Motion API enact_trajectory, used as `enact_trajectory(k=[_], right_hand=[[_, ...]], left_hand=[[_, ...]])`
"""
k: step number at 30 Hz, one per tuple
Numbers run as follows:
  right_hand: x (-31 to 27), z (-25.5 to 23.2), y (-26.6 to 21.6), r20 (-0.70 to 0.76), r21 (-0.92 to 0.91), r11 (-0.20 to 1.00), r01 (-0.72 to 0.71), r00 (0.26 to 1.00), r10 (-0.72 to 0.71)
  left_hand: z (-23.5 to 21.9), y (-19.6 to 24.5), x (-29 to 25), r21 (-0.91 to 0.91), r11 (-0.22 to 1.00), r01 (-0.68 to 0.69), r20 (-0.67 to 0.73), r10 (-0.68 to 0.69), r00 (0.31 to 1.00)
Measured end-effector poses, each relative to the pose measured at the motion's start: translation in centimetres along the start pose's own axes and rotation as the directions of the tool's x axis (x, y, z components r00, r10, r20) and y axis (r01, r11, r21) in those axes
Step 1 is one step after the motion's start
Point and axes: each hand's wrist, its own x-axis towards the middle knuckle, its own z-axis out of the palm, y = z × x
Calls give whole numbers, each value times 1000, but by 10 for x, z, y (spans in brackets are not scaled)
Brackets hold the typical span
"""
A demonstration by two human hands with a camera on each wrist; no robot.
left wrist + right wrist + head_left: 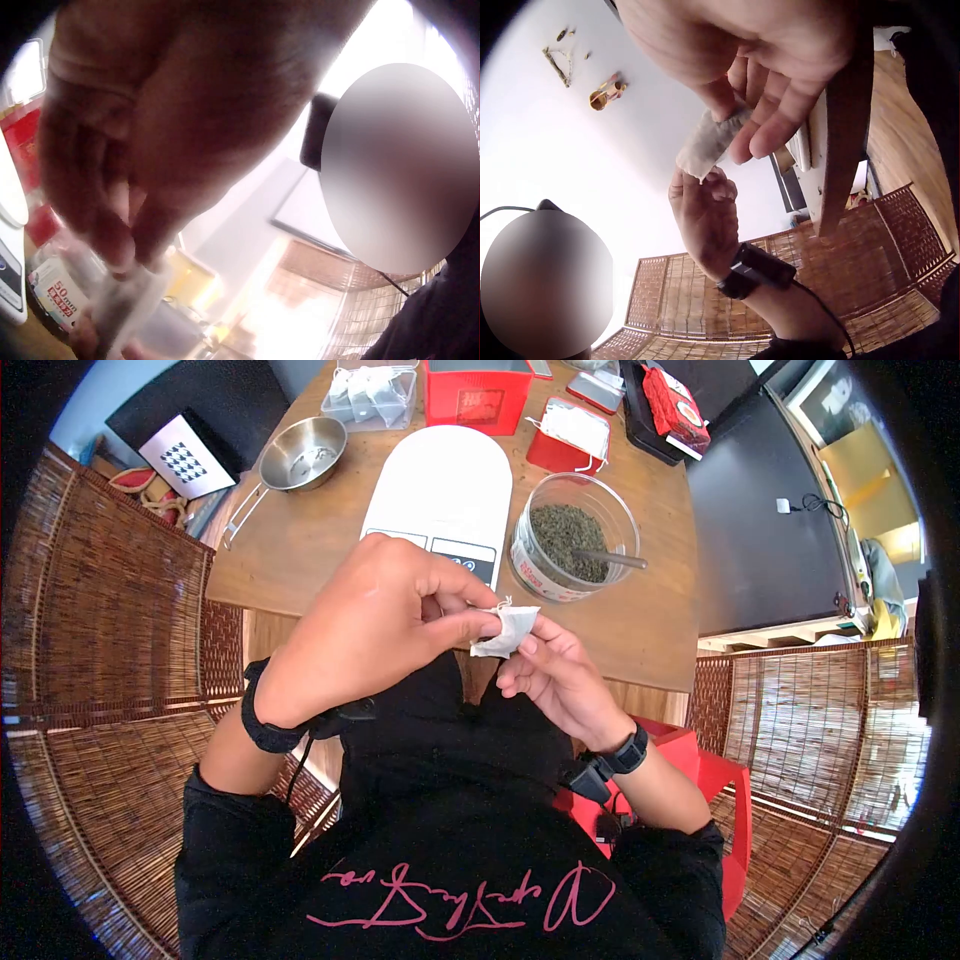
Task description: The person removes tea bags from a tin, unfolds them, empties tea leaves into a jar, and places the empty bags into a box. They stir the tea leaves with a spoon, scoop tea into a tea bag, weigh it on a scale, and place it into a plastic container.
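Observation:
A small white tea bag [508, 630] with a drawstring is held between both hands, just over the table's front edge. My left hand [370, 625] pinches its upper corner by the string, thumb and forefinger together. From the other side my right hand [565, 680] pinches the bag between thumb and fingers. In the right wrist view the bag [714, 139] looks filled out, though its contents are hidden. Beyond the hands stands a clear round tub [625, 520] of dark dried tea leaves, a metal spoon [610, 558] resting in it. A white kitchen scale [440, 480] lies left of the tub.
A steel bowl with a handle [303, 455] sits on the left of the wooden table [660, 600]. Farther back are a clear box of white bags [368, 400], a red tin [478, 400] and an open red box with white bags [570, 435]. A red chair [715, 780] stands at the right.

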Motion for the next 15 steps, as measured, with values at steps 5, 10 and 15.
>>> enact_trajectory(k=[5, 10, 15], right_hand=[[-1, -3, -1, -7, 21, 1000, 8, 1000, -8], [-3, -2, -4, 13, 41, 999, 23, 1000, -24], [-10, -1, -20, -33, 40, 994, 103, 994, -101]], left_hand=[[-2, 2, 0, -101, 995, 24, -63, -31, 998], [-5, 1, -1, -58, 998, -10, -124, 3, 992], [-3, -7, -2, -148, 989, -29, -270, -12, 963]])
